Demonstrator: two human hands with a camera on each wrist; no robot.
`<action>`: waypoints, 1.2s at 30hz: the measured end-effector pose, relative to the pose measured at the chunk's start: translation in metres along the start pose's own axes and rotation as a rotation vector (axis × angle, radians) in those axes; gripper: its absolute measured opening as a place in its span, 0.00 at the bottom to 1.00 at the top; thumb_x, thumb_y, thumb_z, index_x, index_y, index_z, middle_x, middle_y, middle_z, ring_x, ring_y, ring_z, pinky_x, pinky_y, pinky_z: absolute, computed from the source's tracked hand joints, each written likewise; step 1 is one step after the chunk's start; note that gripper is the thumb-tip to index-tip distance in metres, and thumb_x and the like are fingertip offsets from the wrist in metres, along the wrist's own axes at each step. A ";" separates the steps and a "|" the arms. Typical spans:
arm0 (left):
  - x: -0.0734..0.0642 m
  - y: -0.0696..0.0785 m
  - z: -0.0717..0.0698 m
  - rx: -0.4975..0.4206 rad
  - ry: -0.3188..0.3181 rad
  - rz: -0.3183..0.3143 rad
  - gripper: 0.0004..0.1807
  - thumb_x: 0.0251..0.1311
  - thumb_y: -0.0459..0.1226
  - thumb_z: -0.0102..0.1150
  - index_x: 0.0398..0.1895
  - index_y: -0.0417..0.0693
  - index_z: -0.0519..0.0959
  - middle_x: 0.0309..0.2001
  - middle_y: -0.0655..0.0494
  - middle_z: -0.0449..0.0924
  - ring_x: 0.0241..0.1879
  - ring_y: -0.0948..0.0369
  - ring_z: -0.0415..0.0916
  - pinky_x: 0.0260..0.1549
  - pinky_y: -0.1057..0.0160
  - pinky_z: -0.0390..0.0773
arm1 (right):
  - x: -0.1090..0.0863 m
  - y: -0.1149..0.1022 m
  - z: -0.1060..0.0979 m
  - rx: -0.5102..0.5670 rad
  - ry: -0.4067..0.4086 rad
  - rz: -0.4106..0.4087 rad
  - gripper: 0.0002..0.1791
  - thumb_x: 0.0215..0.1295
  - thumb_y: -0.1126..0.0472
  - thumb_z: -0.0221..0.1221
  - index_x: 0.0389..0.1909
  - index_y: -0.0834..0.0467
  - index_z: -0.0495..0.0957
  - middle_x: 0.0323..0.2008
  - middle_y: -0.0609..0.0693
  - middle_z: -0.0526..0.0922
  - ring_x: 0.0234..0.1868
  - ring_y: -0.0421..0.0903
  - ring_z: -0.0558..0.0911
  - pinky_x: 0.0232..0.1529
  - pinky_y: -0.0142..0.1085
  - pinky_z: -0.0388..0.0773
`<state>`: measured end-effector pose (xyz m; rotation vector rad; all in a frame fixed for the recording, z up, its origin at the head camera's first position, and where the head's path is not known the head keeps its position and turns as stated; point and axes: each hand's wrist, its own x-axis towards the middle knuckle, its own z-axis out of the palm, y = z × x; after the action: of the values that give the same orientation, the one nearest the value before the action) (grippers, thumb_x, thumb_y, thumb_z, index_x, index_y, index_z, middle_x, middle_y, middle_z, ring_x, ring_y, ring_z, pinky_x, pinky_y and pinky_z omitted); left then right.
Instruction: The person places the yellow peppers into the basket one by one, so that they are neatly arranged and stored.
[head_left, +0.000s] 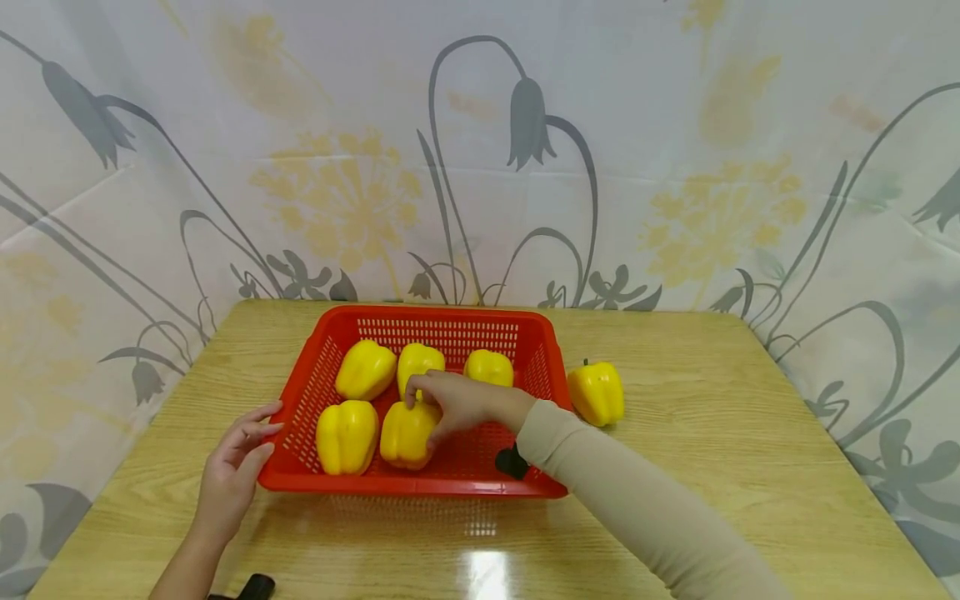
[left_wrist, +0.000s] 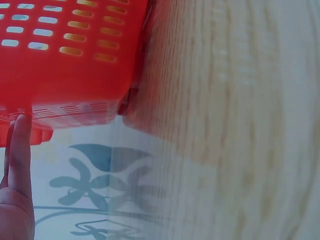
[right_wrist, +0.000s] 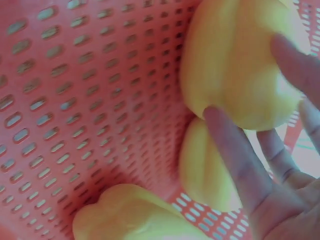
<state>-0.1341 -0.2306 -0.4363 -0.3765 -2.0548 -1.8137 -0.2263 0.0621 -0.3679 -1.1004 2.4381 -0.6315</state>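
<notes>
A red plastic basket (head_left: 420,485) with slotted walls holds several yellow bell peppers, among them one at the front left (head_left: 347,439). My right hand (head_left: 463,406) reaches in from the right and grips the bell pepper (head_left: 405,437) in the front middle. In the right wrist view, its thumb and fingers (right_wrist: 295,65) lie on both sides of this pepper (right_wrist: 235,65), with two more peppers below. At the basket's left rim, my left hand (head_left: 231,475) touches the outside with its fingers. Those fingers (left_wrist: 20,155) look straight against the red wall in the left wrist view.
One yellow bell pepper (head_left: 597,393) stands on the wooden table (head_left: 720,450), just right of the basket. A cloth with a flower print (head_left: 480,167) hangs behind the table and along its sides. A black wrist device (head_left: 512,461) shows by the right sleeve.
</notes>
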 end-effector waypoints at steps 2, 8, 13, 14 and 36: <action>0.000 0.000 0.000 -0.002 -0.002 0.000 0.09 0.62 0.20 0.40 0.40 0.25 0.72 0.55 0.61 0.72 0.56 0.65 0.64 0.48 0.75 0.66 | -0.003 -0.001 -0.003 0.001 0.017 -0.003 0.24 0.46 0.61 0.72 0.42 0.53 0.70 0.38 0.48 0.71 0.43 0.47 0.72 0.42 0.31 0.69; -0.001 0.001 -0.001 0.020 0.004 -0.026 0.09 0.63 0.21 0.41 0.40 0.25 0.72 0.54 0.63 0.71 0.56 0.66 0.64 0.48 0.76 0.65 | -0.016 -0.006 -0.017 0.074 0.088 -0.035 0.17 0.53 0.63 0.67 0.42 0.57 0.73 0.41 0.51 0.76 0.45 0.48 0.75 0.46 0.37 0.73; 0.000 0.001 -0.001 -0.001 -0.004 -0.015 0.09 0.63 0.21 0.41 0.40 0.25 0.72 0.55 0.62 0.71 0.57 0.65 0.63 0.49 0.75 0.65 | -0.031 -0.014 -0.030 0.123 0.154 -0.081 0.15 0.55 0.64 0.65 0.43 0.61 0.74 0.41 0.53 0.78 0.45 0.48 0.76 0.46 0.37 0.74; 0.000 0.001 -0.001 -0.006 -0.005 -0.012 0.09 0.63 0.21 0.41 0.40 0.25 0.72 0.55 0.62 0.71 0.57 0.65 0.63 0.49 0.75 0.65 | -0.034 -0.016 -0.032 0.126 0.165 -0.087 0.15 0.55 0.64 0.65 0.43 0.61 0.74 0.41 0.52 0.78 0.45 0.48 0.77 0.46 0.37 0.74; 0.000 0.001 0.000 0.000 0.003 -0.025 0.09 0.63 0.22 0.42 0.41 0.25 0.72 0.54 0.62 0.72 0.57 0.65 0.63 0.50 0.75 0.62 | -0.101 0.005 -0.039 0.122 0.389 -0.096 0.11 0.54 0.64 0.66 0.36 0.57 0.75 0.35 0.45 0.78 0.41 0.47 0.77 0.43 0.39 0.76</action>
<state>-0.1332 -0.2308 -0.4350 -0.3493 -2.0670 -1.8275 -0.1871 0.1519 -0.3221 -1.1368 2.6297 -1.1003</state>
